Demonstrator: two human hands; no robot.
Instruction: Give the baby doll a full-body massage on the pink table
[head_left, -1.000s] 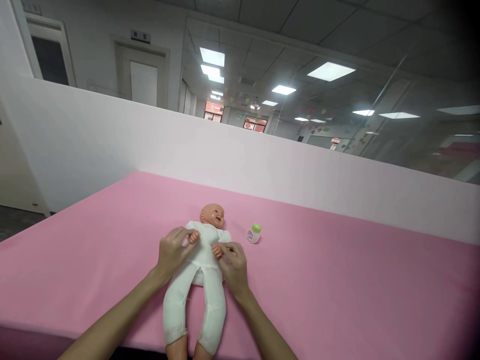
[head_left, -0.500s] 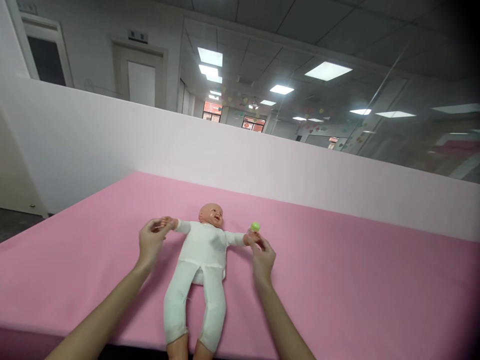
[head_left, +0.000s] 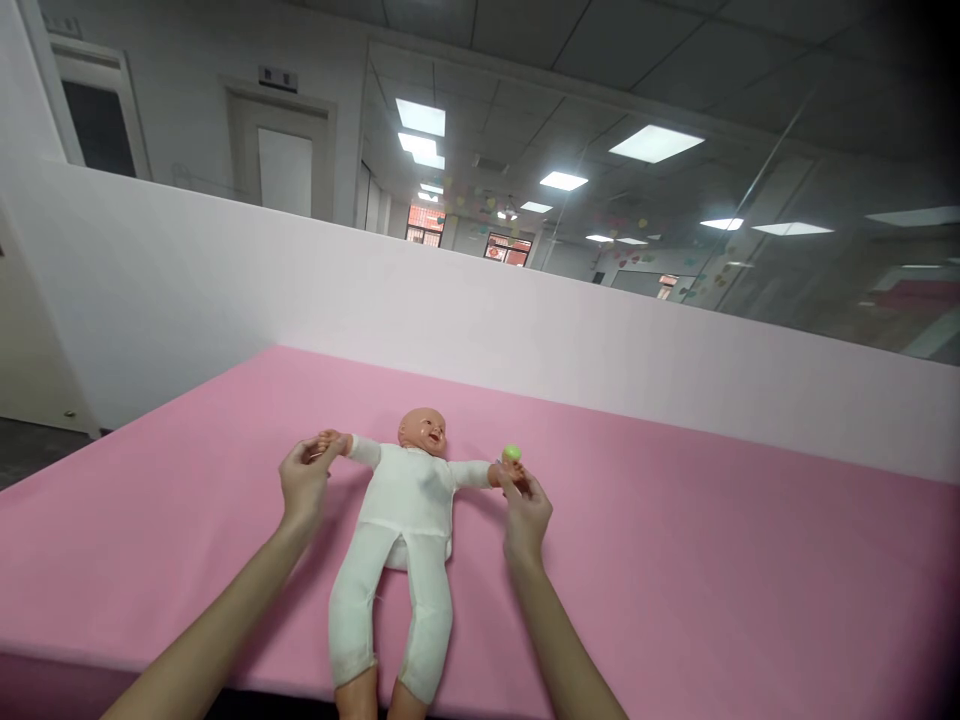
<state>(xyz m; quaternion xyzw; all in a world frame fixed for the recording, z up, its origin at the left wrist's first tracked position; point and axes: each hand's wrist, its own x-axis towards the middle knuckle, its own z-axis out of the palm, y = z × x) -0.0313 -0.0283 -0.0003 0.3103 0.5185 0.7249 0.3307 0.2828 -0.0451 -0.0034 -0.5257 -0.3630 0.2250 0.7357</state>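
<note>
The baby doll (head_left: 409, 490) is lying on its back on the pink worktop (head_left: 675, 560), with the bald, shiny head pointing to the far side. White cloth is covering its body and limbs. Both arms are stretching out sideways; the legs are resting slightly apart.

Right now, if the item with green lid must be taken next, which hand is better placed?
Probably the right hand: it is nearest the green lid, though it holds one doll hand and must first let go. The left hand holds the other doll hand, across the doll.
</note>
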